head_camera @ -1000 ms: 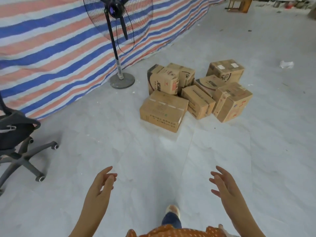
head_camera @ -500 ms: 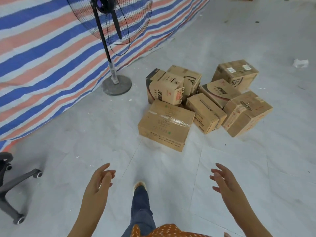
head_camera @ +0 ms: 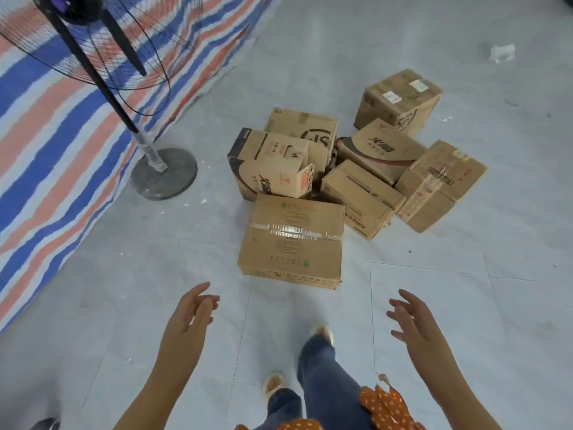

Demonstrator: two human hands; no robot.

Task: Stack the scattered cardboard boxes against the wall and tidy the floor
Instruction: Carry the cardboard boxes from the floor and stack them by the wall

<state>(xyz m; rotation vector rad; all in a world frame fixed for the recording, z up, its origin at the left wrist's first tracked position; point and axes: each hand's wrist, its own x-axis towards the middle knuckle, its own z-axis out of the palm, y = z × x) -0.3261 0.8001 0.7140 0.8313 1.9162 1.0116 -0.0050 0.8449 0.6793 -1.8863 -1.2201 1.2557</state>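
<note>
Several brown cardboard boxes lie in a loose cluster on the grey tiled floor. Nearest to me is a wide taped box (head_camera: 293,240). Behind it stand a box with a black end (head_camera: 269,164) and one with a large printed logo (head_camera: 305,130). To the right are a slanted box (head_camera: 361,198), a flat box with a red stripe (head_camera: 381,148), a taped box (head_camera: 440,184) and a far box with white labels (head_camera: 398,99). My left hand (head_camera: 193,311) and my right hand (head_camera: 409,318) are held out just short of the nearest box, fingers relaxed and holding nothing.
A standing fan has its round base (head_camera: 164,173) left of the boxes, its pole leaning toward the top left. A striped red, white and blue tarp (head_camera: 62,144) covers the wall on the left. A crumpled white scrap (head_camera: 502,52) lies far right. My feet are below.
I have walked closer to the boxes, which now fill more of the view. The office chair has slipped out of sight on the left. Both hands remain held out and hold nothing.
</note>
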